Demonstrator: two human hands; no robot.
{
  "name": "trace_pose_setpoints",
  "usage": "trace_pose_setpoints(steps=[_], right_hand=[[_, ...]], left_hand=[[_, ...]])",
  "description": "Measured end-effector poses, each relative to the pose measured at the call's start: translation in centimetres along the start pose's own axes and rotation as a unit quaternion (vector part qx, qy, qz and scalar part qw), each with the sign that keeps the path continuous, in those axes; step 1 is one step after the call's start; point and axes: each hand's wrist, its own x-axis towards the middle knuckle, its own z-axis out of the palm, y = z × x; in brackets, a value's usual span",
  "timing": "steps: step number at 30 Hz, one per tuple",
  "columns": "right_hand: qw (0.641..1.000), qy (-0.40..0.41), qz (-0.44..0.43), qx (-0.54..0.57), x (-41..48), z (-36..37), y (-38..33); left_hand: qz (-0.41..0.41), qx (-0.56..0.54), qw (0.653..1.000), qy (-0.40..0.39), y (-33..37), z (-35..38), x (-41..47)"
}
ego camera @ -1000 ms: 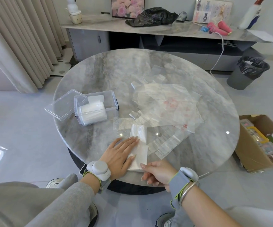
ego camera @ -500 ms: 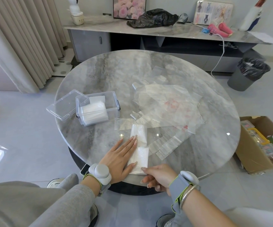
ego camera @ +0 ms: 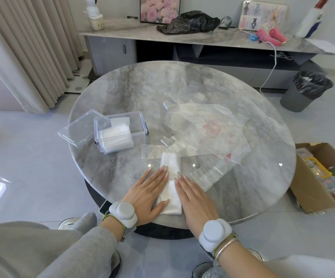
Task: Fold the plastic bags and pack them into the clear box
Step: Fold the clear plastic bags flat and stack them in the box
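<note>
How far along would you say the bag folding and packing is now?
Done: folded bags lie in the clear box, lid off beside it. In hand: left hand and right hand press a bag folded into a narrow strip. Left: the loose bags spread on the table.

The round table (ego camera: 122, 87) is grey marble, veined with darker and paler streaks. The folded bag (ego camera: 172, 205) is milky white, the loose bags (ego camera: 208, 127) are translucent with faint red print, and the clear box (ego camera: 120, 115) is colourless with black clips (ego camera: 147, 130). The sleeve (ego camera: 82, 247) is grey, and the wrist devices (ego camera: 124, 212) are pale grey on yellow-green straps.
</note>
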Motion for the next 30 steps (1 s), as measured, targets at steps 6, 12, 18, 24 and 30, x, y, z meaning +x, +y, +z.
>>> trace_pose_setpoints(steps=[6,12,18,24,30], right_hand=[[0.995,-0.093,-0.029,-0.027,-0.2,1.1,0.6],[0.996,-0.077,-0.050,-0.009,-0.8,0.9,0.6],[0.993,-0.097,-0.071,-0.019,-1.7,0.2,0.3],[0.993,-0.088,-0.075,0.008,-2.2,-0.1,0.2],[0.993,-0.079,-0.083,0.029,-2.8,0.1,0.3]], left_hand=[[0.024,-0.016,0.999,0.015,0.2,-1.2,-0.8],[0.092,0.002,0.996,-0.005,-0.2,-2.1,-3.2],[0.102,-0.005,0.995,0.023,0.0,-1.7,-3.5],[0.121,0.000,0.992,0.019,0.6,-2.3,-3.8],[0.123,0.023,0.991,0.057,1.6,-2.1,-3.7]])
